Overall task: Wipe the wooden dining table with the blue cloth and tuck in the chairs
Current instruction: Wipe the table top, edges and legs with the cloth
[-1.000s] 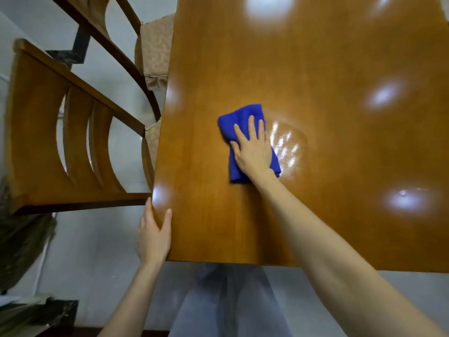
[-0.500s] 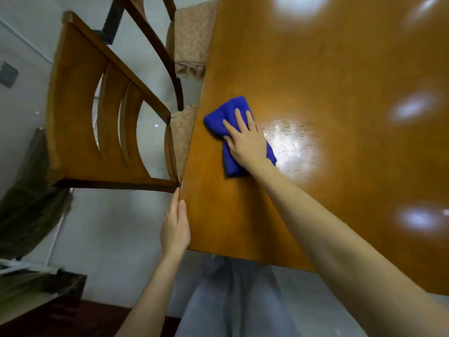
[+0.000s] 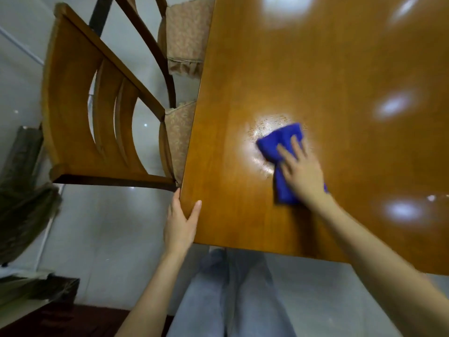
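Nearest us, our legs (image 3: 230, 295) in pale jeans stand just short of the table's near edge. Our left hand (image 3: 181, 222) rests at the near left corner of the wooden dining table (image 3: 315, 69), fingers straight and pressed together along the side edge, thumb spread apart onto the top. Farther in, our right hand (image 3: 303, 171) lies flat on the blue cloth (image 3: 281, 139), fingers straight and slightly spread, though motion blur softens them. The cloth lies bunched on the tabletop, left of its middle, over a bright streaked patch. Along the table's left side a wooden chair (image 3: 73, 113) has its cushioned seat partly under the edge. Beyond it, a second chair (image 3: 187, 35) also reaches the table.
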